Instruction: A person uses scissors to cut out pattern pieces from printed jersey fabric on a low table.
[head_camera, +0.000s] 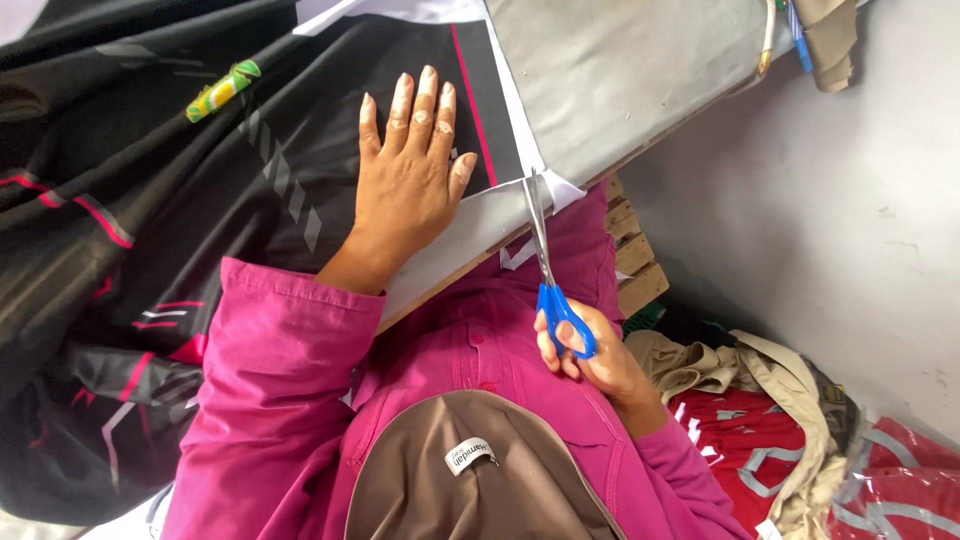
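Scissors (548, 262): blue-handled, blades at the bench (640, 90) edge, biting into white paper (452, 240) beneath black cloth (200, 200). Right hand (590, 350): fingers through the handles, gripping them. Left hand (410, 180): spread flat, grasping nothing, pressing cloth and paper down just beside the blades. Green-yellow marker (223, 90): lying on the cloth, well apart. Garment heap (780, 430): on the floor. Risk: thumb sits near the cut; cloth may creep, skewing the line.

Only spotted a small white rectangular label (470, 456) with dark print, sewn on brown fabric (480, 480) below both hands.
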